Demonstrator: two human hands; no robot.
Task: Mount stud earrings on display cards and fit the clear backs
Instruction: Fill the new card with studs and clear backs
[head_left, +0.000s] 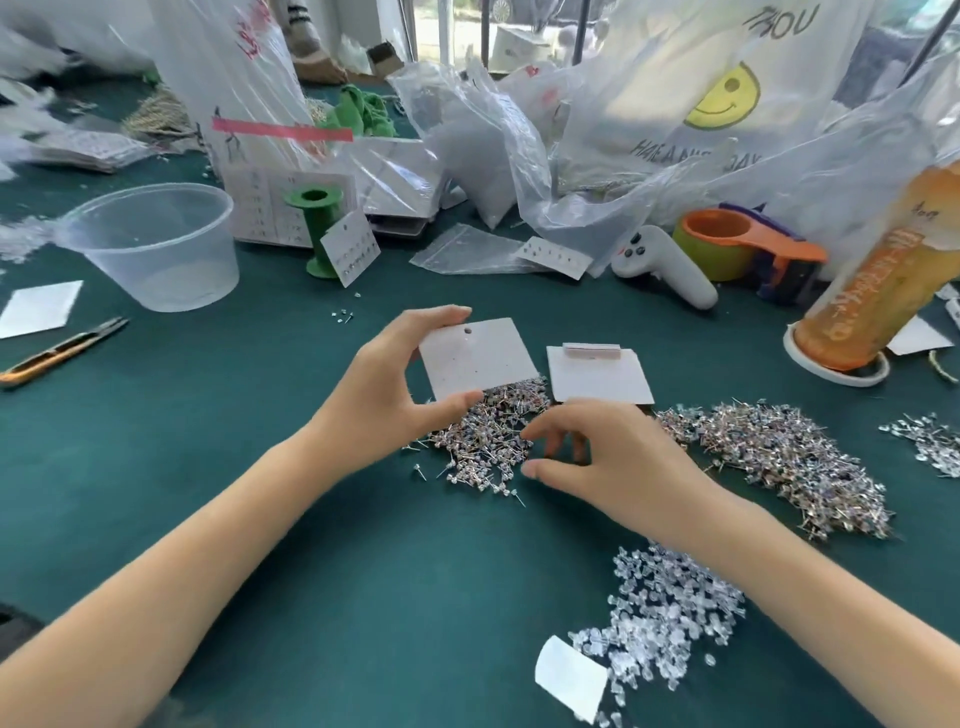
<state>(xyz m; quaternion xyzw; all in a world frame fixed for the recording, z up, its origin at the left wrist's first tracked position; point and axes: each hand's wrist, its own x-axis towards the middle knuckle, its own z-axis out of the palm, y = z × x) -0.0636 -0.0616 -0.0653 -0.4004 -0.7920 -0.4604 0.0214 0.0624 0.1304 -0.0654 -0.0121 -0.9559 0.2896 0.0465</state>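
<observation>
A flat, matte, pale grey square display card (477, 358) with one punched hole near its top edge is pinched by the left hand (387, 387), thumb below and fingers on top, at 11 o'clock from the right hand (605, 457). Under both lies a spiky heap of thin metal stud earrings (491, 436) on the dark green felt bench (363, 571). The right hand hovers over the heap, fingers loosely curled and holding nothing visible. Glossy clear plastic backs (670, 613) lie at 5 o'clock.
</observation>
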